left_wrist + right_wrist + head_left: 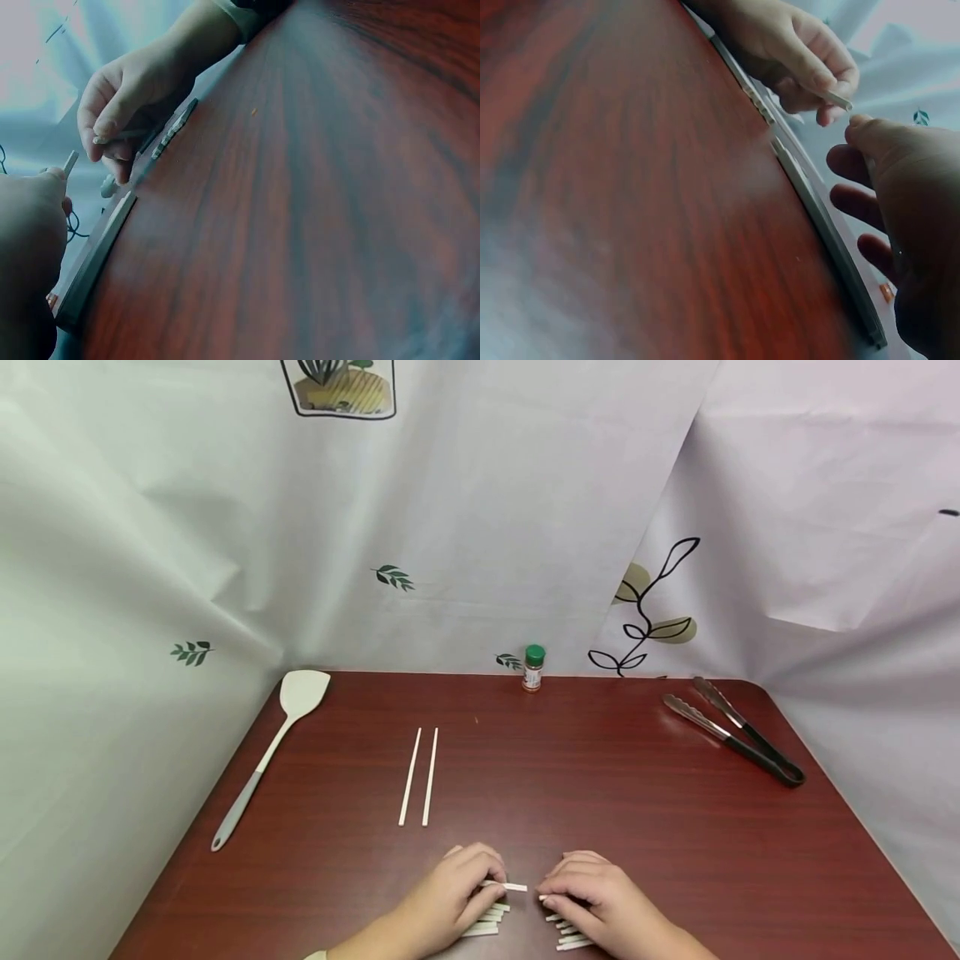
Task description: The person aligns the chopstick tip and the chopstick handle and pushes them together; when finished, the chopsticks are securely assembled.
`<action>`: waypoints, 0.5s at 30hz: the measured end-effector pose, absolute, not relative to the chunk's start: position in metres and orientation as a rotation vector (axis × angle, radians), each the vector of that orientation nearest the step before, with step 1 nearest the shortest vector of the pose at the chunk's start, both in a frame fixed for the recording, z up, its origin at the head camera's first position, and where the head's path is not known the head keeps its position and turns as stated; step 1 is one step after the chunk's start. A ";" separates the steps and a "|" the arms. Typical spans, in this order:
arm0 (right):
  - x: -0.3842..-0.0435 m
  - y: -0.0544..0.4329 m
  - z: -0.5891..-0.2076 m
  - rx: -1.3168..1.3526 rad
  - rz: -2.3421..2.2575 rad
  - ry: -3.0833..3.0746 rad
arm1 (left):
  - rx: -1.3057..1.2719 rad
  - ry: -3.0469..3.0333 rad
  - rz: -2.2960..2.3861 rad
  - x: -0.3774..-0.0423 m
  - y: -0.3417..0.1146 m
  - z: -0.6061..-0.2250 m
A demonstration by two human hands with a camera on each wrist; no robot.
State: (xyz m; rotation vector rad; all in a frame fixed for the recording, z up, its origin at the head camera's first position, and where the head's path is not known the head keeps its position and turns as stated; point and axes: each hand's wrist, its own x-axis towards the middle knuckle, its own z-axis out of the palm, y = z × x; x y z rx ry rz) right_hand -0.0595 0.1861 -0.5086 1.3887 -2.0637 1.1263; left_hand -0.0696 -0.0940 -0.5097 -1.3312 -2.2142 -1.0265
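Head view shows us a white stick [516, 887] pinched between the left hand's [453, 892] thumb and fingers, its long axis running sideways and its free end pointing toward the right hand [600, 893]. Between that hand's thumb and fingers we see a second stick [543, 897] pinched, its tip facing the left hand, just apart from the first. Both hands angle inward, backs up. Partly beneath each, we see more sticks [482, 932], also lying roughly sideways.
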 end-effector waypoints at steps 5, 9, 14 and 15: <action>-0.059 0.178 -0.505 1.424 1.098 -1.973 | -1.333 -2.245 -0.954 -0.069 -0.096 -0.510; -0.057 0.172 -0.503 1.430 1.094 -1.942 | -1.330 -2.242 -0.918 -0.070 -0.097 -0.511; -0.055 0.171 -0.504 1.344 1.113 -1.957 | -1.338 -2.212 -0.878 -0.071 -0.097 -0.511; -0.055 0.172 -0.505 1.329 1.122 -1.959 | -1.341 -2.206 -0.875 -0.071 -0.097 -0.510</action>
